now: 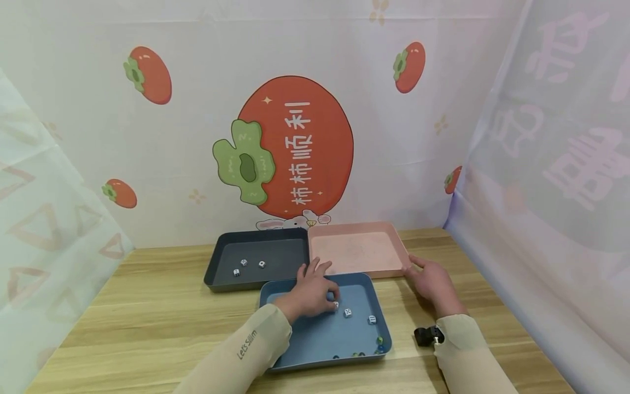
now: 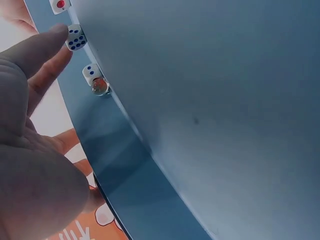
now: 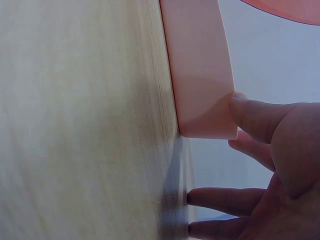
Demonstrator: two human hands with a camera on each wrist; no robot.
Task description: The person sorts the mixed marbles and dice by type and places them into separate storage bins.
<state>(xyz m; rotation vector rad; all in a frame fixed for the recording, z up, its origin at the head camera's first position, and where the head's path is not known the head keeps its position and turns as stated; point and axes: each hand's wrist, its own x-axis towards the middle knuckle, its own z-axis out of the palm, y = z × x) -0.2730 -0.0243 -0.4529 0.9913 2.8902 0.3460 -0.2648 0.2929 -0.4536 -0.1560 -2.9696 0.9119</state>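
White dice (image 1: pixel 348 313) were inside the blue tray (image 1: pixel 320 342), three of them visible from the head, counting the one which the left hand (image 1: pixel 310 294) gripped. We saw this die (image 1: pixel 337 306) pinched between the thumb and a finger; whether it touched the floor of the blue tray, we could not tell. Probably only the tips were used because the die was so small, and the other fingers reached toward the far rim so as not to push the neighbours (this is only our guess).

Several glassy marbles (image 1: pixel 380 340) lay along the near side of the blue tray, from its middle to its right corner. We judged that their round form had let them roll until the wall stopped them, while the dice could rest on flat faces.

Beyond the blue tray, to its left, stood a dark tray (image 1: pixel 285 251) with three more dice (image 1: pixel 262 264); beyond it, to the right, stood a pink tray (image 1: pixel 356 251). We thought that such a layout kept everything within short reach. The right hand (image 1: pixel 433 282), out past the right side of the blue tray, had its fingers rather straight, the thumb touching the pink tray at its corner, perhaps to steady it. Whether the forefinger also pressed there, we could not tell.
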